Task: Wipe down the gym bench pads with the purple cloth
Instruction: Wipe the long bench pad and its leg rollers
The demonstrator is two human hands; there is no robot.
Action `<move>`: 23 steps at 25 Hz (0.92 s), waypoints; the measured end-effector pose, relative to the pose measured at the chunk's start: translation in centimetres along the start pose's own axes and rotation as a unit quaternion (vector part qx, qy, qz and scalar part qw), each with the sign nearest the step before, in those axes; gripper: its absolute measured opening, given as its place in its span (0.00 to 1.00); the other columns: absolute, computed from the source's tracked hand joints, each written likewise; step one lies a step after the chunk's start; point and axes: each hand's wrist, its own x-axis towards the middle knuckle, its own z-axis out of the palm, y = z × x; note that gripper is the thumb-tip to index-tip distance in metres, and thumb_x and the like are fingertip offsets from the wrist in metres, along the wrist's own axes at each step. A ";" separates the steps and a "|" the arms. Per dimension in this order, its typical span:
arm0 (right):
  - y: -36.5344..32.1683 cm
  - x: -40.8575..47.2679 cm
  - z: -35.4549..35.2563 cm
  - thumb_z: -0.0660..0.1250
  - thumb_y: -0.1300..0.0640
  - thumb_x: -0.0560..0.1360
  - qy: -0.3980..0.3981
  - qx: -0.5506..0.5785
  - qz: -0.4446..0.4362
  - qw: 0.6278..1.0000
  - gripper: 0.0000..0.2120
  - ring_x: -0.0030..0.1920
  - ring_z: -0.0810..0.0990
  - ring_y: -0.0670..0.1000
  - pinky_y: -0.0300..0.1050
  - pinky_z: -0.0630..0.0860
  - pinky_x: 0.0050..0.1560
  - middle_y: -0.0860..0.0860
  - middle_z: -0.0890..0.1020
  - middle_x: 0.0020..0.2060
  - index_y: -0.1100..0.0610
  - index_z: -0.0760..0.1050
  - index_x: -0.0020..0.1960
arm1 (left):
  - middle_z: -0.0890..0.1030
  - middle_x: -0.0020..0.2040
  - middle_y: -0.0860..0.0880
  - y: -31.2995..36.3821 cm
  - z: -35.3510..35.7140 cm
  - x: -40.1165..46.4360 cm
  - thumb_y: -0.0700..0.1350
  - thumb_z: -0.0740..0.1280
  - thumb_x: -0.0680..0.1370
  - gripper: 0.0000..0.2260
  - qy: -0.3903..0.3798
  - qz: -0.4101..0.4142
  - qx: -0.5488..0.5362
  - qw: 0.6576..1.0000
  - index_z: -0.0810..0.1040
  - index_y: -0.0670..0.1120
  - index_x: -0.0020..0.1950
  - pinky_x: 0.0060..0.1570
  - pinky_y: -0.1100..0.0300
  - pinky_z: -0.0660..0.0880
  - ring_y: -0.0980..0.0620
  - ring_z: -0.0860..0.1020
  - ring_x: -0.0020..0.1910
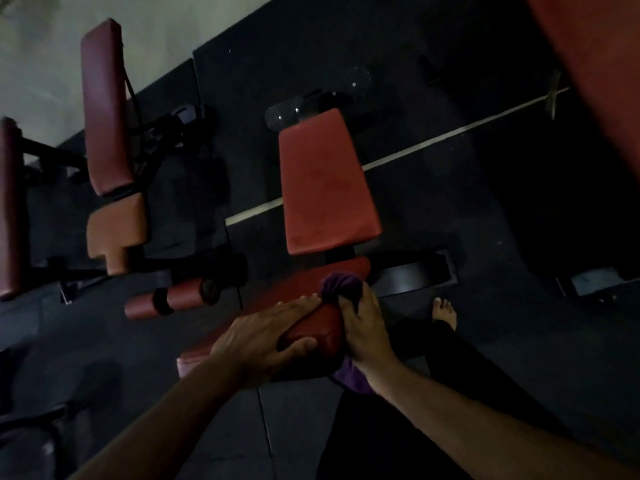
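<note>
Dark rubber flooring (450,209) fills the dim gym, crossed by a pale line (433,140), with a light wall (41,57) at upper left. Largest among the gear is the red back pad (325,181) of the middle bench, tilted away from the camera. Left of it stands another bench with a long maroon pad (105,109) and a tan seat (116,230), and below that a pair of maroon roller pads (173,297). Closer in, the red seat pad (311,327) of the middle bench sits under both hands. The left hand (266,336) grips its near end, fingers flat on top and thumb curled under the edge. The right hand (363,327) clutches the purple cloth (341,285), bunched above the fingers against the seat pad's right side, with a loose end hanging below the wrist. A bare foot (445,311) rests on the floor just right of the hands.
</note>
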 end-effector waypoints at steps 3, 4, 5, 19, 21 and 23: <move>1.9 3.9 -0.3 0.61 0.42 0.74 -0.046 0.011 0.036 0.998 0.21 0.64 0.75 0.57 0.60 0.71 0.66 0.54 0.76 0.62 0.48 0.73 0.65 | 0.51 0.77 0.72 -0.4 -0.1 0.2 0.83 0.39 0.68 0.38 -0.039 -0.009 -0.027 0.999 0.48 0.72 0.78 0.75 0.63 0.57 0.68 0.55 0.75; 2.0 4.6 -0.9 0.63 0.43 0.74 -0.047 0.032 0.042 0.998 0.17 0.63 0.77 0.56 0.60 0.72 0.66 0.54 0.77 0.61 0.43 0.74 0.62 | 0.51 0.78 0.71 -0.8 -0.1 0.6 0.80 0.44 0.73 0.35 -0.056 -0.014 -0.058 0.997 0.50 0.71 0.79 0.77 0.63 0.56 0.67 0.55 0.76; 1.9 4.8 -2.1 0.64 0.44 0.75 -0.037 0.058 0.049 0.996 0.13 0.61 0.78 0.55 0.59 0.73 0.65 0.54 0.78 0.61 0.41 0.74 0.59 | 0.50 0.77 0.71 -1.0 -0.2 1.1 0.73 0.50 0.79 0.29 -0.081 -0.023 -0.101 0.991 0.51 0.68 0.79 0.77 0.65 0.53 0.67 0.54 0.76; 8.7 15.9 1.2 0.59 0.48 0.82 -0.029 0.014 0.132 0.991 0.11 0.55 0.81 0.53 0.49 0.77 0.56 0.52 0.82 0.53 0.50 0.75 0.59 | 0.47 0.84 0.52 -3.2 2.9 14.8 0.60 0.50 0.85 0.30 -0.222 -0.096 -0.151 0.958 0.48 0.49 0.84 0.81 0.48 0.43 0.54 0.46 0.82; 10.6 19.7 1.6 0.59 0.52 0.82 -0.026 -0.015 0.146 0.989 0.10 0.54 0.79 0.52 0.47 0.74 0.54 0.51 0.80 0.51 0.52 0.76 0.59 | 0.46 0.84 0.53 -3.4 3.2 15.5 0.60 0.49 0.86 0.29 -0.231 -0.091 -0.137 0.959 0.47 0.50 0.84 0.81 0.46 0.41 0.55 0.45 0.82; 13.3 23.5 1.9 0.59 0.54 0.82 -0.017 -0.030 0.168 0.985 0.13 0.59 0.78 0.55 0.50 0.73 0.60 0.53 0.79 0.57 0.56 0.75 0.64 | 0.44 0.84 0.54 -3.5 3.2 15.8 0.61 0.48 0.85 0.30 -0.243 -0.090 -0.135 0.956 0.45 0.51 0.84 0.80 0.46 0.40 0.56 0.43 0.82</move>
